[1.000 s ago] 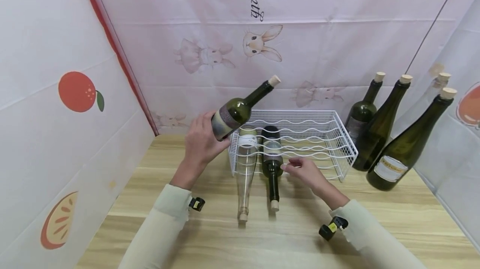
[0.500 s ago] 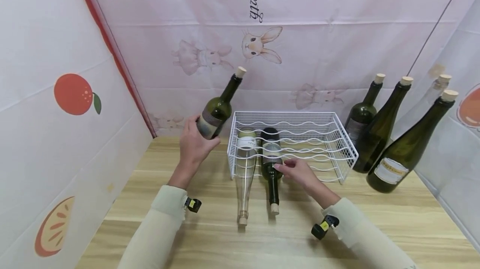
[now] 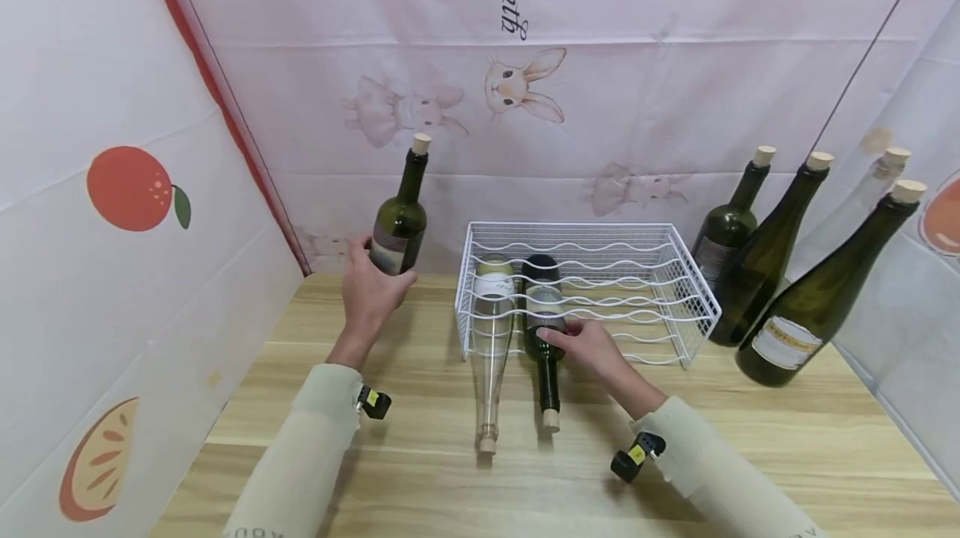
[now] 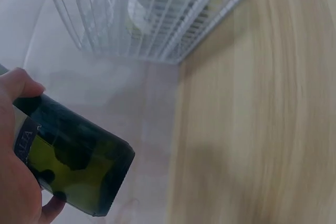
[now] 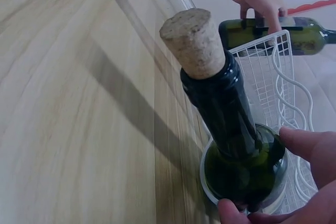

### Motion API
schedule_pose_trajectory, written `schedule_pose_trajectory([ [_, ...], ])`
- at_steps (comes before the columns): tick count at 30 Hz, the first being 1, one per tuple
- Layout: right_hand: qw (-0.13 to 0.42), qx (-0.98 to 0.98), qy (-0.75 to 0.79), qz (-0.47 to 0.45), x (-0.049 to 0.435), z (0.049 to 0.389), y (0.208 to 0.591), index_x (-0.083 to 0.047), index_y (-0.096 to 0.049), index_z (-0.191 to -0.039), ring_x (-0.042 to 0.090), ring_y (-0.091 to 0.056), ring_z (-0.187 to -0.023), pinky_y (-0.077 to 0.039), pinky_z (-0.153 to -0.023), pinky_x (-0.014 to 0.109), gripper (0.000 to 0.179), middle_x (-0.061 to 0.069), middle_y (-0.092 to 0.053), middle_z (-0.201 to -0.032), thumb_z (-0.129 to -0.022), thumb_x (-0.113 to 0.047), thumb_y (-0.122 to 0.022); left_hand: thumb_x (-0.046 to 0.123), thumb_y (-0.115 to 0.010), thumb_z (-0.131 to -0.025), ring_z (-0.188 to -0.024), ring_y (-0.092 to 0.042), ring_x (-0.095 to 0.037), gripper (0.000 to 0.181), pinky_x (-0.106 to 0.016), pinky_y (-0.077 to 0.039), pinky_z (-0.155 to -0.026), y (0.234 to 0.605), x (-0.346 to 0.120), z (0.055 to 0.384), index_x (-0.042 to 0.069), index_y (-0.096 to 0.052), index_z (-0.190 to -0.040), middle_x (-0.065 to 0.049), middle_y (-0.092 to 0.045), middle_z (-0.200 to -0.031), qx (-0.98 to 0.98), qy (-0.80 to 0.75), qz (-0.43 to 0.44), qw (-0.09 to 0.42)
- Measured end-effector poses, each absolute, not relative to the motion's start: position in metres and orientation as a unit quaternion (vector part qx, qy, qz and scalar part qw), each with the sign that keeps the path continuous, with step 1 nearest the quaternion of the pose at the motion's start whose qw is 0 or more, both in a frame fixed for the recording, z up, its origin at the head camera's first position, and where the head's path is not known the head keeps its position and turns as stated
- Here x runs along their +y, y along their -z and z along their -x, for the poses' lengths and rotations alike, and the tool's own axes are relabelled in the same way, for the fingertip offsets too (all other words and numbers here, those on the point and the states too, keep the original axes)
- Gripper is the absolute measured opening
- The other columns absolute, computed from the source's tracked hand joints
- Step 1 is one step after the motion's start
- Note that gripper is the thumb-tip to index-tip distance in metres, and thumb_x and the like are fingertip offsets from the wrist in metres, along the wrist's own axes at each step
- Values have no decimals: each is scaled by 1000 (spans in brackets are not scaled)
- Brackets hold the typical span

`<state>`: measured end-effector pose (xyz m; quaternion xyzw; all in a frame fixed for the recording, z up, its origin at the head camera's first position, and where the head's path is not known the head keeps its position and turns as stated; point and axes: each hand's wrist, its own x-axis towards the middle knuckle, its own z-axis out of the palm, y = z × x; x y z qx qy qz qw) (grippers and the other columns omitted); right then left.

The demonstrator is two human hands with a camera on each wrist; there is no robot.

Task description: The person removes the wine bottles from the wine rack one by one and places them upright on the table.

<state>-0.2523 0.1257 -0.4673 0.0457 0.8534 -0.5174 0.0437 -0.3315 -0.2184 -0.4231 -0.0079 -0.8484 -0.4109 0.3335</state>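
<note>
My left hand (image 3: 367, 286) grips a green wine bottle (image 3: 399, 221) by its labelled lower body, left of the white wire rack (image 3: 570, 225). That bottle stands nearly upright, cork up, leaning slightly right; its base (image 4: 86, 169) shows off the tabletop in the left wrist view. With thumb and fingers, my right hand (image 3: 592, 348) holds the shoulder of a dark green wine bottle (image 3: 548, 376) lying in the rack, its corked neck (image 5: 223, 111) pointing toward me. To its left lies a clear glass bottle (image 3: 491, 371), also in the rack with its cork toward me.
Several corked bottles stand right of the rack, including a green one with a white label (image 3: 786, 342) at the front and a shorter dark one (image 3: 726, 226). A printed curtain (image 3: 322, 88) hangs behind the wooden table (image 3: 420, 471).
My left hand has carried its bottle left, away from above the rack, turning it from steeply tilted to nearly upright. My right hand has shifted left onto the lying bottle's shoulder.
</note>
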Motion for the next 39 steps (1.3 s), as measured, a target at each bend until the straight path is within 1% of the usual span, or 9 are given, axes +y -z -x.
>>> schedule_pose_trajectory([
  [5, 60, 836, 542, -60, 125, 254, 467, -5, -69, -92, 18, -59, -81, -52, -72, 32, 38, 2, -66, -88, -91, -42, -77, 23, -91, -70, -106, -62, -38, 86, -56, -52, -90, 428, -234, 341, 8, -46, -141, -20, -59, -131, -843, 418, -15, 337],
  [14, 72, 811, 575, -74, 122, 259, 467, -6, -67, -91, 12, -58, -80, -56, -73, 32, 36, -1, -63, -84, -89, -40, -79, 21, -90, -71, -110, -59, -41, 83, -56, -49, -96, 435, -268, 353, 6, -45, -139, -22, -58, -127, -832, 433, -56, 343],
  [17, 73, 810, 576, -76, 122, 260, 466, -7, -66, -88, 12, -58, -79, -57, -74, 33, 36, -2, -62, -83, -88, -40, -80, 19, -89, -71, -114, -59, -41, 83, -57, -48, -100, 440, -279, 356, 5, -45, -140, -22, -59, -129, -827, 437, -72, 347],
  [20, 78, 811, 576, -75, 122, 261, 466, -7, -66, -87, 13, -58, -79, -58, -75, 35, 36, -2, -63, -83, -88, -40, -81, 22, -89, -71, -120, -58, -40, 87, -56, -48, -105, 445, -289, 358, 5, -43, -143, -24, -57, -134, -827, 440, -90, 338],
  [23, 84, 811, 574, -74, 123, 262, 467, -6, -68, -90, 13, -60, -81, -59, -78, 36, 36, -1, -65, -86, -88, -40, -80, 26, -87, -74, -125, -57, -40, 90, -57, -47, -108, 449, -297, 357, 5, -39, -147, -24, -54, -140, -832, 443, -109, 316],
  [28, 95, 811, 573, -65, 123, 264, 467, -2, -71, -99, 13, -62, -81, -61, -80, 38, 42, 3, -68, -92, -89, -41, -79, 27, -85, -78, -124, -56, -42, 90, -59, -46, -108, 451, -308, 355, 7, -36, -149, -24, -52, -142, -831, 454, -125, 296],
  [31, 103, 807, 578, -60, 123, 266, 467, 1, -71, -102, 12, -63, -80, -61, -79, 38, 45, 4, -69, -94, -90, -42, -79, 26, -85, -79, -125, -55, -41, 89, -58, -45, -109, 452, -313, 356, 7, -35, -150, -25, -51, -143, -832, 456, -121, 291],
  [36, 116, 793, 595, -63, 123, 267, 468, 2, -70, -103, 12, -65, -78, -62, -76, 34, 44, 5, -69, -95, -90, -39, -79, 25, -86, -79, -129, -53, -41, 90, -59, -44, -112, 455, -317, 361, 6, -34, -150, -25, -50, -145, -837, 453, -110, 287],
  [39, 119, 786, 603, -62, 123, 267, 469, 3, -70, -105, 13, -66, -79, -63, -77, 36, 44, 6, -69, -97, -90, -38, -79, 25, -86, -80, -131, -52, -40, 90, -59, -43, -113, 459, -320, 364, 7, -33, -150, -25, -49, -146, -837, 454, -108, 286],
])
